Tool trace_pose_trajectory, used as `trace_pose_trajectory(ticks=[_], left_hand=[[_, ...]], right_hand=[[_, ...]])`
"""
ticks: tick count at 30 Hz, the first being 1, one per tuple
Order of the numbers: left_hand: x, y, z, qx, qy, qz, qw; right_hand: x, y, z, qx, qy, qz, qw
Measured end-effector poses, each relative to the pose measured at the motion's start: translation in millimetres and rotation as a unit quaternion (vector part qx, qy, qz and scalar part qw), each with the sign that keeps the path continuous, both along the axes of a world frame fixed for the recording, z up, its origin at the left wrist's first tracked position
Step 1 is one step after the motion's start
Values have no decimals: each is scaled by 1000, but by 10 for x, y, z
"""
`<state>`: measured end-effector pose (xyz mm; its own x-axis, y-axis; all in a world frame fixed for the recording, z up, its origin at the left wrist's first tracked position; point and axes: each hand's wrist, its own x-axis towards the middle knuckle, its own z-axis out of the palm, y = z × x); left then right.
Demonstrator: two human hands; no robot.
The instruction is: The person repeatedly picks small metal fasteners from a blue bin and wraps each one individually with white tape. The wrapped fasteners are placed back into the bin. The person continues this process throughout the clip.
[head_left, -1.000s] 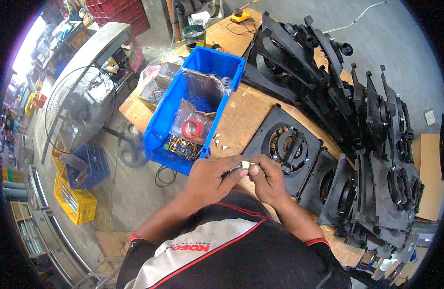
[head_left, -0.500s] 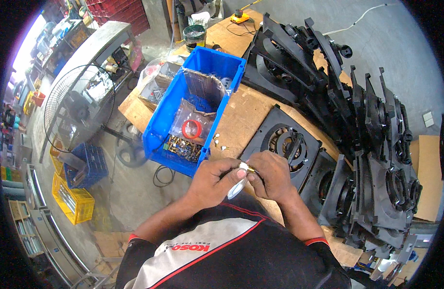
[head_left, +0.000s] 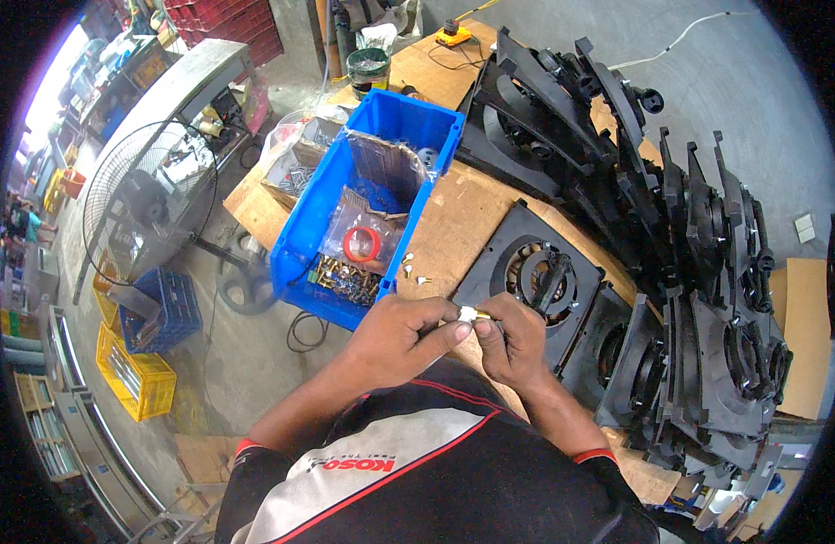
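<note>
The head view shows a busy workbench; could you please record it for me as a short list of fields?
Left hand: pinching a small white-and-brass piece
Right hand: gripping its brass end
Bin: blue bin, holding brass-coloured fittings and a red ring
Beside bin: loose small pieces on a wooden top
Right side: many black frames

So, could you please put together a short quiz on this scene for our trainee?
1. True or false: the left hand and right hand both hold the small white-and-gold fitting.
2. Where is the red ring: (a) around the right hand, (b) inside the blue bin, or (c) on the floor?
3. Fill in: the pedestal fan stands to the person's ____.

Key: 1. True. 2. b. 3. Left.
</note>
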<state>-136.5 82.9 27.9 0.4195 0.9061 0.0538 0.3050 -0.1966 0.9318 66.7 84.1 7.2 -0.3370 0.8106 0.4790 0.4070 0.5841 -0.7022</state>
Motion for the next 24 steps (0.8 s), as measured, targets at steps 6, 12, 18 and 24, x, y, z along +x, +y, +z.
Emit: trace_pose_trajectory(ticks=[6,12,18,24], left_hand=[[31,-18,49,23,48,10,999],[69,-9,-7,41,62,-6,997],[34,-55,-135,114,74,41,990],[46,-103,-115,169,152,44,973]], right_hand=[[-46,-76,-111,-107,104,3,989],[-24,-128,-265,-189,183,23,965],[0,-54,-95,-170,49,33,984],[40,124,91,-239,-24,117,963]])
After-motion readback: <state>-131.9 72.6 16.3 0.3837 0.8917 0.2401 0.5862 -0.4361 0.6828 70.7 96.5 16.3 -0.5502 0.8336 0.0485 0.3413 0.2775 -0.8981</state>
